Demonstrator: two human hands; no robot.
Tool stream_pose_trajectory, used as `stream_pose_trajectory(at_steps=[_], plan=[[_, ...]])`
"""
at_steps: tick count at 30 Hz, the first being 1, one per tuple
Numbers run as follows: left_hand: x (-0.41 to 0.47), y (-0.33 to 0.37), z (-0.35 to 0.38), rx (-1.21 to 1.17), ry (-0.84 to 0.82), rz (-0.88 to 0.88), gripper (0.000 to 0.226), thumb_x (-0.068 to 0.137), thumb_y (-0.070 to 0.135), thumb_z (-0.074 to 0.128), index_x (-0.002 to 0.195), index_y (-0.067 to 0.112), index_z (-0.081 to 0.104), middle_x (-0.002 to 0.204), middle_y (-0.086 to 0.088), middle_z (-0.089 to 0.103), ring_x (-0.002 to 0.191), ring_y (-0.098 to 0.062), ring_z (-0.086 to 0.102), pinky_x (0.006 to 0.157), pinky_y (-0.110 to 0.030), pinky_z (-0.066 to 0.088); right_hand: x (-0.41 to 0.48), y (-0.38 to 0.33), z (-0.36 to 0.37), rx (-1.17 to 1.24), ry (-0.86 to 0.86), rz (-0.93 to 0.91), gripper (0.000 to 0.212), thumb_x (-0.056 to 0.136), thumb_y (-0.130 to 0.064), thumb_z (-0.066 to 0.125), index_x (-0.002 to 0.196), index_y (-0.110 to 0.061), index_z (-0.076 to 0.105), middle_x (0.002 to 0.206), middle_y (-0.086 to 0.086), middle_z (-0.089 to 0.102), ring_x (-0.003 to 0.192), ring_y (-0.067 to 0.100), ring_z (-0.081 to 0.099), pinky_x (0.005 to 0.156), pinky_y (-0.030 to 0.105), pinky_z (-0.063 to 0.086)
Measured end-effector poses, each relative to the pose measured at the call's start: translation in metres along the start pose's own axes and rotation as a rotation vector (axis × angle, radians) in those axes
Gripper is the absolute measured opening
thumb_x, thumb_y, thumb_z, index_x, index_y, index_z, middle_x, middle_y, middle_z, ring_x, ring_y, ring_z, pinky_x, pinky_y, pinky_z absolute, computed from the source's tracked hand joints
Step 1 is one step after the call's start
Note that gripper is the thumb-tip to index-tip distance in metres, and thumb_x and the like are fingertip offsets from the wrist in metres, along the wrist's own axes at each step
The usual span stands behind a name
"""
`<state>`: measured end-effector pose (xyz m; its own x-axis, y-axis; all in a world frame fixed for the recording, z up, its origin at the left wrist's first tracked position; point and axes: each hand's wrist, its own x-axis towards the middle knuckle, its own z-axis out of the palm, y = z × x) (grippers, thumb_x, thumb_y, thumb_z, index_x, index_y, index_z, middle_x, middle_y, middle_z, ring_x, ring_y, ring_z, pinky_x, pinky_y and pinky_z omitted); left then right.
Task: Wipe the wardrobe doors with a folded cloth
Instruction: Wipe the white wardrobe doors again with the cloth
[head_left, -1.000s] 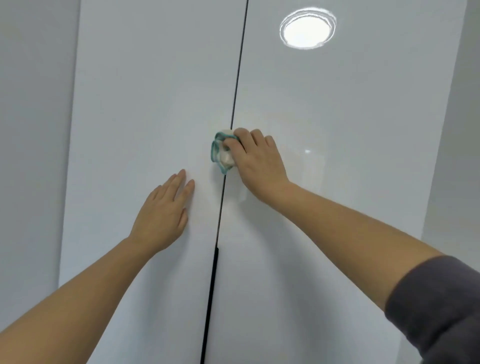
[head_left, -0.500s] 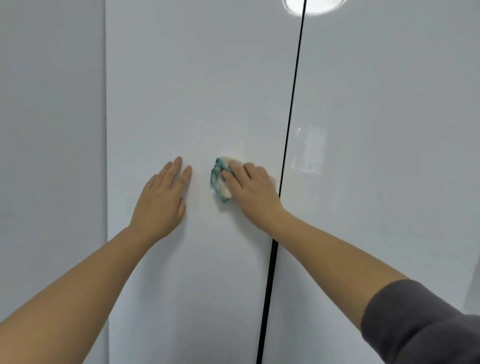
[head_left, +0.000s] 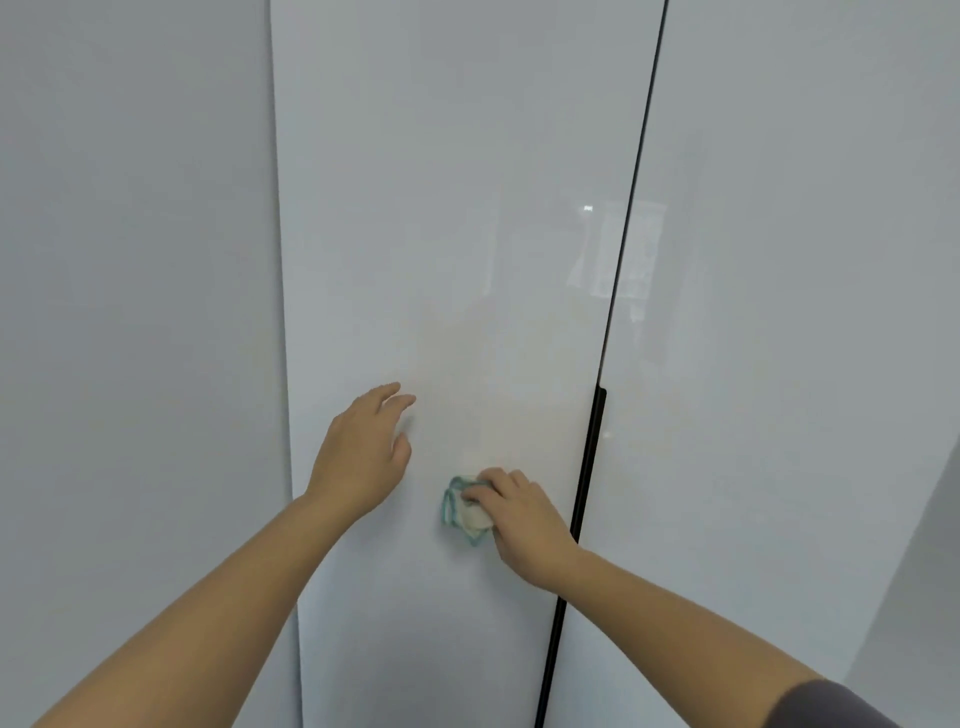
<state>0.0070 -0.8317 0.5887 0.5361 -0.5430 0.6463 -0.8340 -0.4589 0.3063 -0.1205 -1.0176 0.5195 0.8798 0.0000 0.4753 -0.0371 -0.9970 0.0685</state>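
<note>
- left door (head_left: 441, 208) sits mid frame, right door (head_left: 779, 312) on the right, handle (head_left: 589, 457) in the gap between
- cloth (head_left: 464, 514) on left door, lower centre, under right hand (head_left: 527, 525), just left of handle
- left hand (head_left: 363, 457) up-left of cloth, apart

The right hand (head_left: 524, 525) presses a folded cloth (head_left: 462, 512) against the left door (head_left: 441, 234); the left hand (head_left: 363, 452) reaches toward it, fingers straight.

Folded cloth (head_left: 462, 514), white with teal edging, bunched and pressed flat against left door (head_left: 441, 208), near black gap (head_left: 631, 208). Both doors glossy white, upright, closed; right door (head_left: 805, 312) flush alongside, faintly reflective.
</note>
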Motion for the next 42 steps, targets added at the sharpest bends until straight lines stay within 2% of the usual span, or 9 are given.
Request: stream_pose_trajectory(at_steps=[3, 5, 7, 13, 18, 25, 30, 36, 42], plan=[[-0.026, 0.007, -0.015, -0.250, -0.105, -0.198, 0.034, 0.097, 0.019, 0.050, 0.131, 0.020, 0.053, 0.138, 0.005, 0.049, 0.122, -0.012, 0.049, 0.096, -0.026, 0.039, 0.002, -0.023, -0.040, 0.486, 0.073, 0.229, 0.039, 0.089, 0.005, 0.044, 0.122, -0.011, 0.058, 0.114, 0.004, 0.048, 0.099, 0.016, 0.048, 0.090, 0.021, 0.038], [-0.040, 0.015, -0.024, -0.424, -0.181, -0.274, 0.031, 0.097, 0.023, 0.053, 0.128, 0.024, 0.055, 0.132, 0.008, 0.053, 0.113, -0.007, 0.053, 0.085, -0.019, 0.040, -0.002, -0.040, -0.070, 0.683, 0.114, 0.290, 0.026, 0.088, 0.008, 0.042, 0.097, -0.002, 0.064, 0.090, 0.014, 0.054, 0.075, 0.016, 0.048, 0.071, 0.029, 0.043], [-0.056, 0.027, -0.033, -0.538, -0.236, -0.309, 0.032, 0.096, 0.028, 0.054, 0.128, 0.027, 0.055, 0.130, 0.011, 0.055, 0.108, -0.003, 0.055, 0.080, -0.016, 0.043, -0.012, -0.058, -0.095, 0.836, 0.097, 0.361, 0.020, 0.090, 0.006, 0.042, 0.099, 0.009, 0.060, 0.092, 0.028, 0.055, 0.071, 0.026, 0.047, 0.067, 0.038, 0.043], [-0.109, 0.070, -0.066, -0.717, -0.150, -0.347, 0.041, 0.093, 0.031, 0.060, 0.132, 0.031, 0.051, 0.126, 0.015, 0.056, 0.104, 0.000, 0.060, 0.092, -0.027, 0.049, -0.051, -0.111, -0.114, 1.214, -0.100, 0.428, 0.023, 0.099, -0.015, 0.045, 0.116, -0.023, 0.059, 0.103, -0.003, 0.063, 0.091, 0.008, 0.060, 0.080, 0.021, 0.047], [-0.171, 0.076, -0.107, -0.537, 0.022, -0.371, 0.024, 0.086, 0.023, 0.070, 0.106, 0.033, 0.063, 0.107, 0.014, 0.063, 0.086, 0.007, 0.058, 0.069, -0.005, 0.042, -0.075, -0.173, -0.115, 1.389, -0.207, 0.367, 0.019, 0.099, -0.021, 0.049, 0.117, -0.022, 0.055, 0.112, -0.002, 0.066, 0.102, 0.010, 0.064, 0.088, 0.025, 0.052], [-0.246, 0.043, -0.188, -0.269, 0.121, -0.523, 0.020, 0.075, 0.033, 0.080, 0.072, 0.022, 0.064, 0.074, 0.006, 0.062, 0.066, -0.013, 0.057, 0.063, -0.033, 0.052, -0.084, -0.257, -0.105, 1.594, -0.522, 0.329, 0.022, 0.098, -0.021, 0.052, 0.119, -0.017, 0.055, 0.115, 0.005, 0.067, 0.104, 0.016, 0.064, 0.092, 0.031, 0.051], [-0.306, 0.022, -0.244, -0.190, 0.099, -0.592, 0.023, 0.075, 0.035, 0.078, 0.063, 0.023, 0.063, 0.061, 0.010, 0.058, 0.053, -0.004, 0.048, 0.050, -0.016, 0.039, -0.092, -0.321, -0.102, 1.698, -0.865, 0.252, 0.026, 0.102, -0.025, 0.043, 0.125, -0.018, 0.054, 0.111, 0.002, 0.065, 0.098, 0.013, 0.063, 0.085, 0.026, 0.051], [-0.385, -0.033, -0.301, -0.167, 0.117, -0.809, 0.023, 0.076, 0.034, 0.077, 0.064, 0.018, 0.066, 0.052, 0.009, 0.056, 0.046, -0.004, 0.044, 0.048, -0.017, 0.037, -0.084, -0.431, -0.064, 1.622, -1.058, 0.084, 0.043, 0.088, -0.030, 0.058, 0.129, -0.019, 0.052, 0.120, 0.002, 0.064, 0.109, 0.017, 0.062, 0.095, 0.033, 0.050], [-0.460, -0.147, -0.340, -0.137, 0.156, -1.099, 0.035, 0.081, 0.039, 0.074, 0.072, 0.006, 0.065, 0.059, -0.004, 0.062, 0.050, -0.016, 0.051, 0.050, -0.028, 0.045, -0.055, -0.553, 0.002, 1.650, -1.326, 0.214, 0.038, 0.091, -0.030, 0.056, 0.126, -0.014, 0.054, 0.110, 0.006, 0.064, 0.093, 0.019, 0.063, 0.074, 0.034, 0.054]])
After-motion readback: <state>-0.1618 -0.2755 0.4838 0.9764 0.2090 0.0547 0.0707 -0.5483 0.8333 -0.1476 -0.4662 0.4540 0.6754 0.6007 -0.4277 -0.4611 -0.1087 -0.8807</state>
